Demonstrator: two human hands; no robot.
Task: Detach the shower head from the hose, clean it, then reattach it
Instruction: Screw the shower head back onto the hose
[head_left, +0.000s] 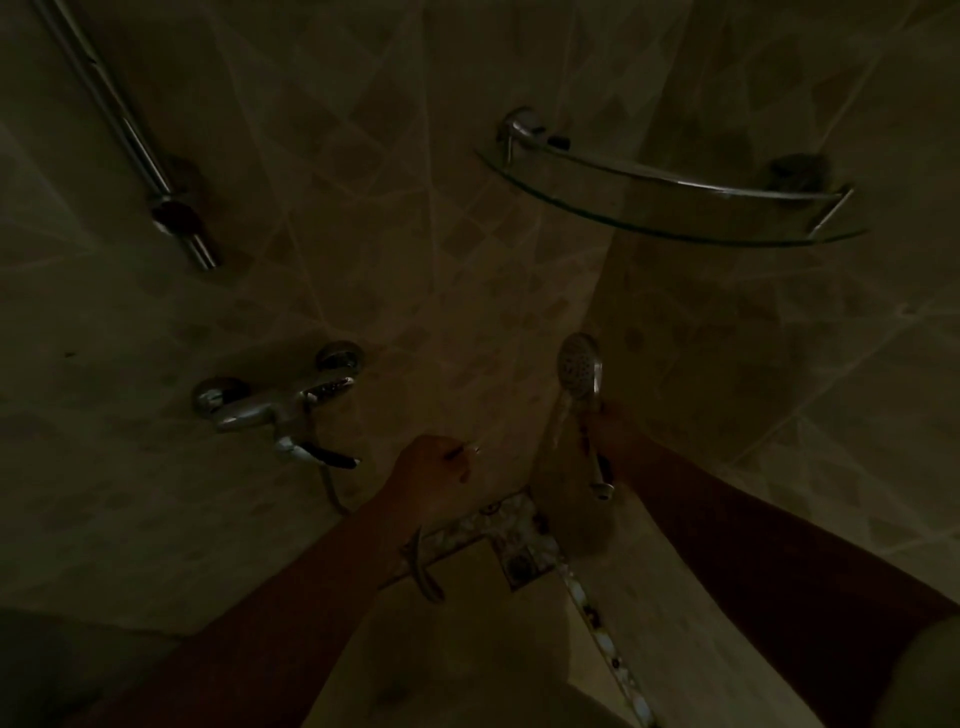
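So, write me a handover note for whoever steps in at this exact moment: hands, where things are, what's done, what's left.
Right hand: grips the shower head by its handle, held upright with the spray face towards the camera; its lower end hangs free, no hose on it.
Left hand: curled, pinching something small and thin; too dark to tell what.
Hose: runs from the mixer tap down behind the left forearm.
Done: head appears detached.
Left: clean it (cannot tell if that has started), then screw it back onto the hose.
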